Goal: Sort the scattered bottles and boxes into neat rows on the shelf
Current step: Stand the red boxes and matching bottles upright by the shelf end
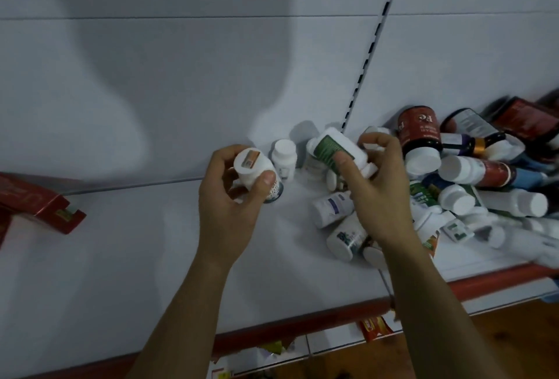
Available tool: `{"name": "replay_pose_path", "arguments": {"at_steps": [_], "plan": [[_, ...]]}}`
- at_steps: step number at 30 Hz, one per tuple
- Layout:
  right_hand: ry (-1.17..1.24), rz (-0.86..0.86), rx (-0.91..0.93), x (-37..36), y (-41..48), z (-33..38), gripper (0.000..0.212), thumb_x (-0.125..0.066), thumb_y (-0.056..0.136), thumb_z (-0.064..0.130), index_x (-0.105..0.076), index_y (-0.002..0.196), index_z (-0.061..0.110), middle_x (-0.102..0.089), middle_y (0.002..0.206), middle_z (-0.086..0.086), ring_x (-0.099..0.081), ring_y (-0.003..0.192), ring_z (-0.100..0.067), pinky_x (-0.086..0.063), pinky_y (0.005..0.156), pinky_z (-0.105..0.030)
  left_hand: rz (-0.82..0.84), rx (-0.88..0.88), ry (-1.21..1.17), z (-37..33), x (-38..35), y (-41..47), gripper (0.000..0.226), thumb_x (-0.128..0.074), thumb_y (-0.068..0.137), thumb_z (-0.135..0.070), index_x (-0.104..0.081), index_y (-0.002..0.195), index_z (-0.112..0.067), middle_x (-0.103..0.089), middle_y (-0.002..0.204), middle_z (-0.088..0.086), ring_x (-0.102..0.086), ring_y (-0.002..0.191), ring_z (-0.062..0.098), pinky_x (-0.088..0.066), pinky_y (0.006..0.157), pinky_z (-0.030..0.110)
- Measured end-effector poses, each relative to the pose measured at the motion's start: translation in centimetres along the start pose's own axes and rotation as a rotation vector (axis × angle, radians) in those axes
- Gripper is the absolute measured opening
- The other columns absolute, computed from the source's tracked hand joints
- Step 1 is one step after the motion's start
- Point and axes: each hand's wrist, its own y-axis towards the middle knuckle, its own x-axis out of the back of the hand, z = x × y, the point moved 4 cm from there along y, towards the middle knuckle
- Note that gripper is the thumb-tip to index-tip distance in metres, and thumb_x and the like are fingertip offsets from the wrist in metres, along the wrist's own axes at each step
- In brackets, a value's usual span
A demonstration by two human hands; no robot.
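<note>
The left hand [233, 197] is curling fingers and thumb round a white bottle [257, 172], holding it just above the white shelf [151, 257] near the middle. At three o'clock of it, the right hand [375, 191] is pinching a tilted green-labelled bottle [331, 148] over the edge of a heap of bottles [472, 185] sprawling further toward three o'clock. A small white bottle [284, 160] is standing upright between the hands. A red box [39, 200] is lying at nine o'clock.
</note>
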Motion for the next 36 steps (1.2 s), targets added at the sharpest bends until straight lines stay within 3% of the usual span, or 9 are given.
{"name": "replay_pose_path", "arguments": {"at_steps": [6,8,11,17,21,24,29,33,36], "plan": [[0.063,-0.215,0.007,12.5,0.6,-0.5,0.044,-0.074,0.092,0.04,-0.05,0.121,0.018,-0.066,0.098,-0.009,-0.068,0.078,-0.021,-0.056,0.064,-0.029,0.074,-0.094,-0.074,-3.3,-8.5,-0.5,0.033,-0.073,0.088,-0.029,-0.058,0.117,-0.024,-0.068,0.108,-0.02,-0.068,0.098,0.004,-0.053,0.076,0.015],[0.083,-0.313,-0.022,18.1,0.5,-2.1,0.033,-0.074,0.093,0.036,-0.054,0.115,0.021,-0.065,0.093,-0.008,-0.066,0.072,-0.02,-0.054,0.061,-0.024,0.116,-0.104,-0.105,-4.2,-12.9,-1.4,0.032,-0.073,0.087,-0.03,-0.058,0.115,-0.028,-0.068,0.108,-0.02,-0.067,0.098,0.004,-0.053,0.077,0.016],[0.175,-0.461,-0.131,27.2,-0.1,-5.7,0.02,-0.075,0.093,0.034,-0.06,0.105,0.032,-0.07,0.098,-0.006,-0.072,0.08,-0.022,-0.057,0.064,-0.025,0.166,-0.13,-0.124,-5.4,-20.5,-3.4,0.03,-0.073,0.087,-0.027,-0.058,0.114,-0.031,-0.069,0.106,-0.021,-0.068,0.095,0.002,-0.053,0.076,0.015],[0.392,-0.631,-0.341,44.6,-1.4,-13.7,0.024,-0.067,0.099,0.025,-0.061,0.121,0.021,-0.069,0.114,-0.009,-0.075,0.088,-0.022,-0.06,0.07,-0.029,0.277,-0.095,-0.167,-5.9,-36.9,-9.2,0.032,-0.074,0.089,-0.016,-0.06,0.114,-0.03,-0.071,0.108,-0.019,-0.07,0.099,0.003,-0.054,0.074,0.013],[0.376,-0.708,-0.362,53.8,-2.4,-16.7,0.022,-0.07,0.097,0.021,-0.06,0.116,0.021,-0.069,0.116,-0.009,-0.075,0.091,-0.024,-0.06,0.072,-0.029,0.37,-0.049,-0.192,-6.0,-47.4,-12.1,0.033,-0.075,0.087,-0.028,-0.06,0.116,-0.026,-0.071,0.109,-0.017,-0.069,0.101,0.005,-0.054,0.077,0.015],[0.34,-0.772,-0.356,59.8,-3.4,-18.1,0.035,-0.074,0.094,0.024,-0.057,0.123,0.014,-0.073,0.109,-0.005,-0.076,0.084,-0.021,-0.061,0.071,-0.03,0.427,-0.046,-0.222,-6.6,-54.6,-13.5,0.032,-0.074,0.086,-0.031,-0.059,0.115,-0.029,-0.071,0.108,-0.014,-0.069,0.1,0.005,-0.053,0.078,0.015],[0.288,-0.84,-0.352,68.4,-2.1,-20.8,0.036,-0.074,0.094,0.026,-0.057,0.125,0.013,-0.071,0.115,-0.008,-0.076,0.084,-0.02,-0.058,0.068,-0.023,0.518,-0.076,-0.197,-7.0,-65.8,-14.1,0.03,-0.074,0.087,-0.034,-0.06,0.114,-0.034,-0.07,0.109,-0.012,-0.069,0.098,0.009,-0.054,0.076,0.018],[0.26,-0.845,-0.332,75.6,1.8,-23.4,0.032,-0.073,0.095,0.027,-0.058,0.121,0.017,-0.074,0.107,-0.005,-0.076,0.078,-0.016,-0.057,0.066,-0.022,0.481,-0.075,-0.083,-5.5,-75.0,-13.5,0.028,-0.078,0.088,-0.029,-0.063,0.111,-0.033,-0.069,0.104,-0.027,-0.067,0.093,-0.003,-0.051,0.071,0.01],[0.227,-0.822,-0.297,81.0,6.0,-25.3,0.027,-0.072,0.095,0.027,-0.059,0.118,0.02,-0.073,0.108,-0.007,-0.075,0.079,-0.018,-0.056,0.066,-0.022,0.427,-0.04,-0.041,-3.6,-82.2,-12.5,0.025,-0.079,0.088,-0.032,-0.063,0.108,-0.035,-0.068,0.101,-0.028,-0.064,0.092,-0.005,-0.046,0.067,0.007]]}}
